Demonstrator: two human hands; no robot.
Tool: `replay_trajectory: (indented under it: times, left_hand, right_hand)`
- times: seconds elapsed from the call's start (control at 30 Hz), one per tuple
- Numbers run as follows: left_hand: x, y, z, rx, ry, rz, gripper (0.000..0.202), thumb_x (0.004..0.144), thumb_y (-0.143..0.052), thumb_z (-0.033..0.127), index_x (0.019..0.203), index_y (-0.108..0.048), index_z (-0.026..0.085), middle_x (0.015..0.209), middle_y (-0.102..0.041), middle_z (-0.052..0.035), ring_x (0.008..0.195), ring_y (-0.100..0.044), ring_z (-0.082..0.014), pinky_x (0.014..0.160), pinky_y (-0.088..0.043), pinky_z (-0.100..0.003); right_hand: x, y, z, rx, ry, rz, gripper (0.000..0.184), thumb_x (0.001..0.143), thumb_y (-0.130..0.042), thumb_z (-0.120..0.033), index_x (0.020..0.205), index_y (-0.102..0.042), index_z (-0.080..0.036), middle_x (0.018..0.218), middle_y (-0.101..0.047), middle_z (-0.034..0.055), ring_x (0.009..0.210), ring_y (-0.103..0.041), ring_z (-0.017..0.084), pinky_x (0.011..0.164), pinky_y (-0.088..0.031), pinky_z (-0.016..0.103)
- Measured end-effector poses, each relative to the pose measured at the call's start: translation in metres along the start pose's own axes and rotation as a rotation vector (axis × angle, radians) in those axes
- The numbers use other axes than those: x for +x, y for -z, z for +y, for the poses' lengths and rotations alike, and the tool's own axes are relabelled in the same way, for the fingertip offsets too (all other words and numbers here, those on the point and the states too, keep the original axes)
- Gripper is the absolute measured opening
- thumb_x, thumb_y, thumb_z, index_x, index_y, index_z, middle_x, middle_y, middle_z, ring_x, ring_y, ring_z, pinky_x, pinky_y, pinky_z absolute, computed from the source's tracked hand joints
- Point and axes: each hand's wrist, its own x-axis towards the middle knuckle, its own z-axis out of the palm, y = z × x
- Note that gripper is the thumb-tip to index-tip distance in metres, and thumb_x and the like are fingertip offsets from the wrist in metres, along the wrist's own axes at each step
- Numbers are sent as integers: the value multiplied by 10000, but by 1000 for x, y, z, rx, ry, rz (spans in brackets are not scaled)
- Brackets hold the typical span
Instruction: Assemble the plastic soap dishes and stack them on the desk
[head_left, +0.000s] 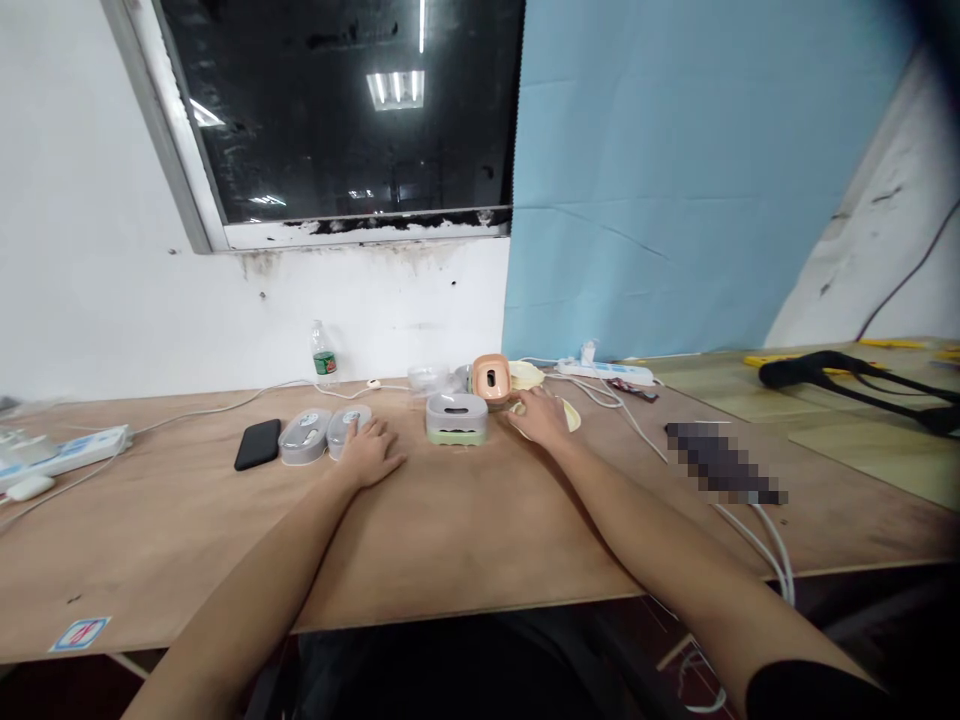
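Note:
My left hand (pixel 367 453) rests palm down on the table with its fingers spread, touching a grey oval box with a clear lid (pixel 349 424). A second grey oval box (pixel 304 440) stands just left of that one. Between my hands is a grey oval piece with a slot in its top (pixel 456 410), stacked on a light green base (pixel 457 437). My right hand (pixel 541 415) reaches over a pale yellow piece (pixel 573 416), fingers stretched out; its fingertips are partly hidden. Just behind it, an orange piece with a dark opening (pixel 491 378) is tilted toward me.
A black phone (pixel 257 444) lies at the left. Against the wall stand a plastic bottle (pixel 323 355) and clear plastic packaging (pixel 433 380). Power strips (pixel 607 373) with white cables lie at both sides. A pixelated dark object (pixel 724 462) and a black strap-like item (pixel 862 385) are on the right.

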Motion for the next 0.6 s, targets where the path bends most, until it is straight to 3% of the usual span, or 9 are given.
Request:
replay_trajectory:
  times: [0.13,0.37,0.5,0.6]
  left_hand:
    - [-1,0,-4,6,50,-9,497,868,-442,605,1137,-644,239,1328,-544,-139,1324,-371,-348,1083,-102,-668]
    - [-1,-1,-3,14,73,10,474,864,-444,607,1098,-653,252,1284,-580,-131,1309,-390,-348,1083,-38,-681]
    - [-1,-2,-4,-2,68,11,484,862,-455,597,1141,-639,247,1287,-581,-138,1308,-393,-356,1080,-44,-688]
    - [0,0,-4,-17,76,42,508,854,-482,578,1215,-597,240,1314,-560,-147,1295,-412,-352,1089,-53,-677]
  right_hand:
    - [-1,2,-1,-23,20,-73,389,786,-610,-425,1109,-657,-212,1058,-683,118,1009,-591,291,834,-368,359]
    - [-5,7,-7,-55,156,-110,363,800,-506,-176,1135,-638,-216,991,-719,90,888,-636,254,756,-352,320]
    - [-4,14,-12,-24,171,-50,328,814,-470,-156,1087,-648,-189,971,-711,99,902,-618,256,758,-348,323]
    - [-4,20,-17,77,207,78,304,869,-428,-179,1073,-654,-172,1001,-697,114,966,-590,261,829,-353,353]
